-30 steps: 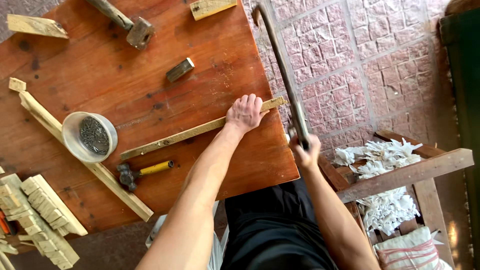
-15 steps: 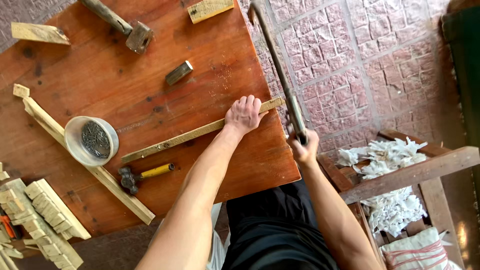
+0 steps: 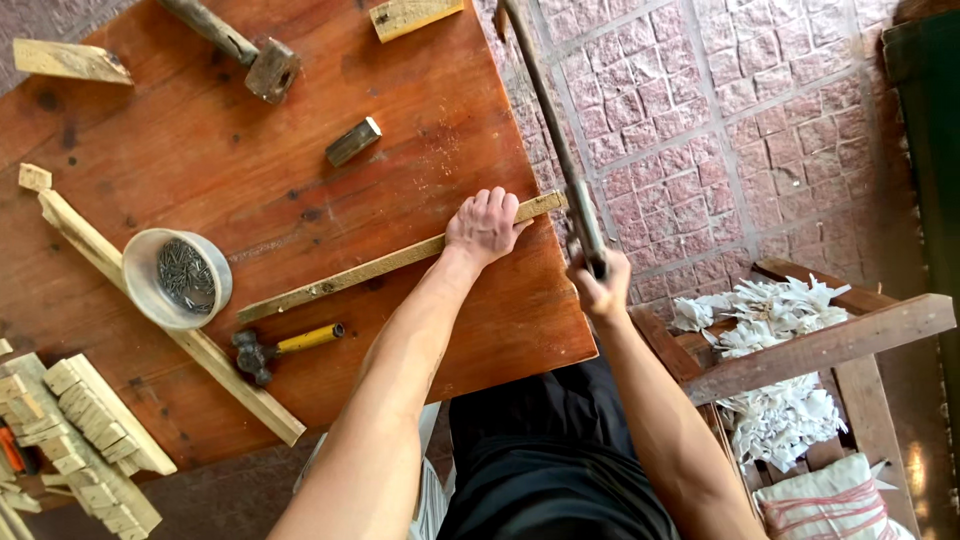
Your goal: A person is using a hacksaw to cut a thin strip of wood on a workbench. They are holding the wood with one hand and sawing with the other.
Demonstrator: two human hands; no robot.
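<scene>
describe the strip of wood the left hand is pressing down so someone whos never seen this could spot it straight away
Start at the reddish-brown wooden table and find its right edge. The left hand pins a thin wooden strip there, its end poking past the edge by the hacksaw. Unlike the thicker, paler batten beside the bowl of nails, it is slim, dark and weathered.

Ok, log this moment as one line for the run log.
left hand: presses wood strip on table | right hand: grips hacksaw at strip's overhanging end | hammer nearby
</scene>
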